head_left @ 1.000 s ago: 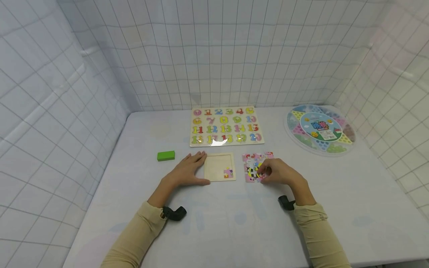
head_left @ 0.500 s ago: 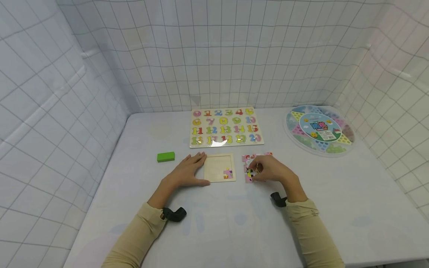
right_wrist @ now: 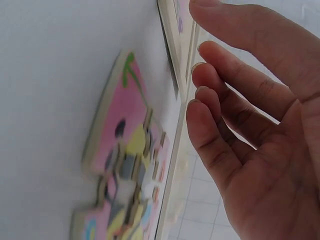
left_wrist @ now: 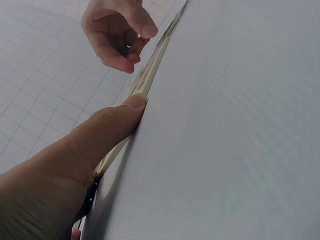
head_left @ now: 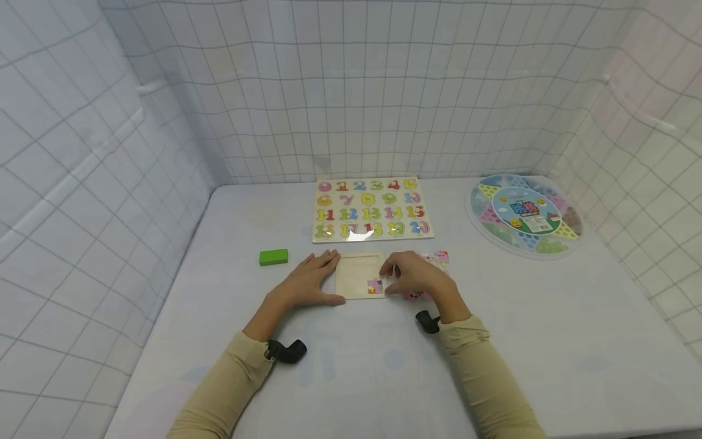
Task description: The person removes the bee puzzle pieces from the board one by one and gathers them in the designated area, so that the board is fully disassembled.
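A small square wooden puzzle tray [head_left: 353,274] lies on the table, with pink jigsaw pieces [head_left: 375,286] in its near right corner. My left hand [head_left: 307,281] rests along the tray's left side, fingers straight; its thumb [left_wrist: 112,127] touches the near edge in the left wrist view. Over the tray's right edge hovers my right hand [head_left: 415,272], fingers loosely bent and thumb apart. No piece shows between those fingers in the right wrist view. Pink jigsaw pieces with a black and yellow picture [right_wrist: 127,120] lie beside the tray, partly hidden under the right hand in the head view.
Behind the tray lies a number puzzle board [head_left: 373,210]. A round, colourful board game [head_left: 523,213] sits at the back right. A green block [head_left: 273,256] is left of my left hand. Grid-patterned cloth walls [head_left: 351,91] enclose the table at the back and sides.
My right hand has moved left, from over the loose jigsaw pieces to the tray's right edge. The left hand has stayed at the tray.
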The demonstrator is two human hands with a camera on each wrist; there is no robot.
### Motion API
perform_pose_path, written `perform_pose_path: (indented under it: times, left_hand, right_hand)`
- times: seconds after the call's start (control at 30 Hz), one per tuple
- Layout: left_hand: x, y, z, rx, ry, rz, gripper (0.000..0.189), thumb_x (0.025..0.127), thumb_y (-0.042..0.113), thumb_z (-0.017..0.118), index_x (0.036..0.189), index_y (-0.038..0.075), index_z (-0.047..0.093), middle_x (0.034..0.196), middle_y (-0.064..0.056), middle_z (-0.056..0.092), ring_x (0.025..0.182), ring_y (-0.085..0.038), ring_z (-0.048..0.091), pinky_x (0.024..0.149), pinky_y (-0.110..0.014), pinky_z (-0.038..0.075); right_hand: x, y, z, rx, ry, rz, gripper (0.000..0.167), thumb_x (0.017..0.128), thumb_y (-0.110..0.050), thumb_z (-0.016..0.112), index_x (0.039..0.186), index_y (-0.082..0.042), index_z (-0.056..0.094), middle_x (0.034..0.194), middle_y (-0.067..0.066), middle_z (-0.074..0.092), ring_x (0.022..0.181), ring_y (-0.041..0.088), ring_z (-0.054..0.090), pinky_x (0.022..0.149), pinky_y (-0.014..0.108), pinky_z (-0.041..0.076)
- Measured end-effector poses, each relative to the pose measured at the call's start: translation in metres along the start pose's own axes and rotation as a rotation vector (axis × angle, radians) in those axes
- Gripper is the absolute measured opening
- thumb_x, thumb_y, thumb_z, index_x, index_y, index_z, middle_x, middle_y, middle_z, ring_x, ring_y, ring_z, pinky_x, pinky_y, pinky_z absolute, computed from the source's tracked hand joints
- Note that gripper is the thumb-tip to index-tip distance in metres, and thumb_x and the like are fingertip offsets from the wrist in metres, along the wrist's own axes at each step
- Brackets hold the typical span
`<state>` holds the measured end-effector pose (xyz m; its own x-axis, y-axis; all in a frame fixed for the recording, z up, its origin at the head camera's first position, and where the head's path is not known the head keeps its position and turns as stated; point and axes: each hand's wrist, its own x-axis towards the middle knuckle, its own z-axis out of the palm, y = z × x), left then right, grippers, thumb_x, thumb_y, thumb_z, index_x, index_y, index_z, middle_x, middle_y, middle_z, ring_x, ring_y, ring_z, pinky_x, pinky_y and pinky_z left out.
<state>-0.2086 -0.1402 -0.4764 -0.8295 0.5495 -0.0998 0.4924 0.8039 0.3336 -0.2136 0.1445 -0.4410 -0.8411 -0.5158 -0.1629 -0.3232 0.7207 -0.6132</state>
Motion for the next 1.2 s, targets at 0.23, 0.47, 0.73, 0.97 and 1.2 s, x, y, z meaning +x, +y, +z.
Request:
perform_pose_path:
  times: [0.23, 0.47, 0.73, 0.97, 1.2]
  left_hand:
    - [0.001, -0.002, 0.004, 0.009, -0.003, -0.008, 0.108, 0.077, 0.068, 0.066, 0.156, 0.009, 0.02, 0.164, -0.006, 0.019, 0.152, -0.024, 0.017, 0.126, -0.047, 0.009]
    - [0.0, -0.002, 0.004, -0.001, -0.006, -0.008, 0.109, 0.077, 0.068, 0.067, 0.156, 0.01, 0.02, 0.164, -0.006, 0.019, 0.152, -0.024, 0.017, 0.126, -0.047, 0.009]
    - [0.0, -0.001, 0.003, -0.004, 0.0, -0.015, 0.108, 0.077, 0.069, 0.066, 0.156, 0.01, 0.02, 0.164, -0.006, 0.019, 0.152, -0.024, 0.017, 0.126, -0.047, 0.009]
    - [-0.001, 0.0, 0.002, -0.005, 0.011, -0.006, 0.108, 0.077, 0.068, 0.067, 0.156, 0.009, 0.021, 0.164, -0.006, 0.02, 0.152, -0.024, 0.018, 0.126, -0.047, 0.01]
    - [0.0, -0.001, 0.004, -0.004, 0.014, -0.001, 0.108, 0.077, 0.068, 0.066, 0.156, 0.009, 0.021, 0.164, -0.006, 0.02, 0.152, -0.024, 0.018, 0.126, -0.047, 0.01]
  right_hand:
    - [0.012, -0.006, 0.008, 0.003, -0.025, 0.019, 0.033, 0.072, -0.016, 0.086, 0.101, -0.011, 0.071, 0.091, -0.001, 0.066, 0.085, 0.015, 0.055, 0.075, 0.027, 0.05]
    - [0.014, -0.01, 0.009, -0.014, -0.034, 0.022, 0.035, 0.072, -0.018, 0.087, 0.102, -0.01, 0.071, 0.091, 0.0, 0.066, 0.084, 0.015, 0.055, 0.076, 0.027, 0.05]
    - [0.015, -0.015, 0.008, -0.054, -0.031, 0.036, 0.03, 0.072, -0.019, 0.087, 0.097, -0.01, 0.072, 0.088, 0.001, 0.063, 0.079, 0.014, 0.055, 0.072, 0.026, 0.05]
    - [0.017, -0.017, 0.008, -0.054, -0.043, 0.047, 0.03, 0.072, -0.017, 0.087, 0.097, -0.01, 0.071, 0.088, 0.001, 0.063, 0.081, 0.016, 0.054, 0.073, 0.027, 0.049]
    - [0.017, -0.021, 0.011, -0.039, -0.039, 0.042, 0.033, 0.07, -0.01, 0.086, 0.098, -0.009, 0.07, 0.088, 0.0, 0.064, 0.08, 0.015, 0.055, 0.072, 0.026, 0.05]
